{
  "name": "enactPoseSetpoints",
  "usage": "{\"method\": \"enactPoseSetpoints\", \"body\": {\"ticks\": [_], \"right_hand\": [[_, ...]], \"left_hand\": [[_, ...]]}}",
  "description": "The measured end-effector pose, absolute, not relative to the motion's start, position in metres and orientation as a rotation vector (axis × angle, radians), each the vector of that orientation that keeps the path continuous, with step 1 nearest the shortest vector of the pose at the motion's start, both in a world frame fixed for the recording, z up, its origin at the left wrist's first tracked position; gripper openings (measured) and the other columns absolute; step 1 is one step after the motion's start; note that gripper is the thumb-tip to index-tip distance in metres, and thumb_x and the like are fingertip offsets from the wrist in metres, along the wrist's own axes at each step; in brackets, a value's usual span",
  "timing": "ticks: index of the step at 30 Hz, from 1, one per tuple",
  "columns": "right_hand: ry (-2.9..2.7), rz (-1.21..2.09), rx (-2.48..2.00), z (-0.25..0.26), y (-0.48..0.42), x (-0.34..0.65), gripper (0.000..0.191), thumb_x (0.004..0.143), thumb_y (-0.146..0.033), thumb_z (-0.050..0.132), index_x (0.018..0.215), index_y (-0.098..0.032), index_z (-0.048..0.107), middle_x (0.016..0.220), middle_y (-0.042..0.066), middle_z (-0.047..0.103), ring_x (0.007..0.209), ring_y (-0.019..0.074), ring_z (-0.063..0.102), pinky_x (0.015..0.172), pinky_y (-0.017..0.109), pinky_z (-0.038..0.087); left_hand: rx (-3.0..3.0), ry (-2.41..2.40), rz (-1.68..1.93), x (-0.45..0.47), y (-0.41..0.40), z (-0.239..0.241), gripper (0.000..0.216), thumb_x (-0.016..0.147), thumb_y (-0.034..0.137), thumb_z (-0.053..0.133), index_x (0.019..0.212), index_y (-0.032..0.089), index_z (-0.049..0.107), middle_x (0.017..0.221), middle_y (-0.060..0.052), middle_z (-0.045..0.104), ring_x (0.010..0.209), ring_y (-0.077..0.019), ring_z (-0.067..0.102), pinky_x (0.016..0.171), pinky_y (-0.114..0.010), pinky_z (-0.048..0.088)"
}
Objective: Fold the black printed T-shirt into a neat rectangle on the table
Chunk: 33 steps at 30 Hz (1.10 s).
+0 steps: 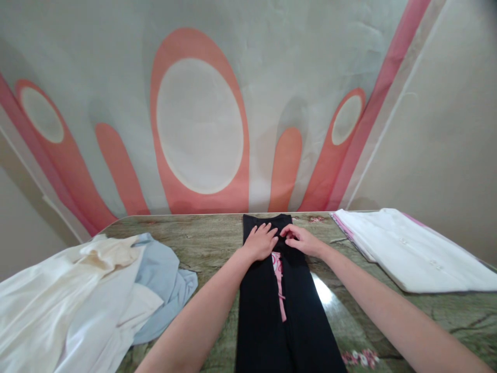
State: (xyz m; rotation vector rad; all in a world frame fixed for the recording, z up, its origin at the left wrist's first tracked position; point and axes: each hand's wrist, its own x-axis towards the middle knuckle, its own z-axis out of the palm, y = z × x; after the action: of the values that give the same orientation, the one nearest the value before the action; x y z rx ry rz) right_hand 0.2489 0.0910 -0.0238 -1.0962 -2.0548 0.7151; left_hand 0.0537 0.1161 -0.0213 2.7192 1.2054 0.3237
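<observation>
A long black garment (267,311) with a pink patterned strip down its middle lies lengthwise on the marbled green table (209,238). My left hand (261,240) rests flat on its far part, fingers stretched out. My right hand (302,239) sits just to the right of it on the same cloth, fingers curled and pinching a fold of the black fabric. The two hands nearly touch.
A loose heap of cream, white and light blue clothes (89,290) covers the table's left side. A folded white garment (411,248) lies at the right. Behind the table hangs a grey wall cloth with salmon ovals (200,124).
</observation>
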Motion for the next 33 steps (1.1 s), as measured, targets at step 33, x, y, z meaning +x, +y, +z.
{"method": "enactPoseSetpoints", "body": {"ticks": [33], "right_hand": [[-2.185, 0.193, -1.301, -0.021, 0.007, 0.221, 0.036, 0.08, -0.023, 0.05, 0.115, -0.018, 0.052, 0.109, 0.01, 0.054, 0.102, 0.0219, 0.049, 0.091, 0.04, 0.041]], "left_hand": [[3.125, 0.812, 0.487, 0.033, 0.094, 0.003, 0.021, 0.086, 0.018, 0.045, 0.098, 0.02, 0.063, 0.108, -0.003, 0.061, 0.103, -0.0179, 0.054, 0.092, -0.03, 0.039]]}}
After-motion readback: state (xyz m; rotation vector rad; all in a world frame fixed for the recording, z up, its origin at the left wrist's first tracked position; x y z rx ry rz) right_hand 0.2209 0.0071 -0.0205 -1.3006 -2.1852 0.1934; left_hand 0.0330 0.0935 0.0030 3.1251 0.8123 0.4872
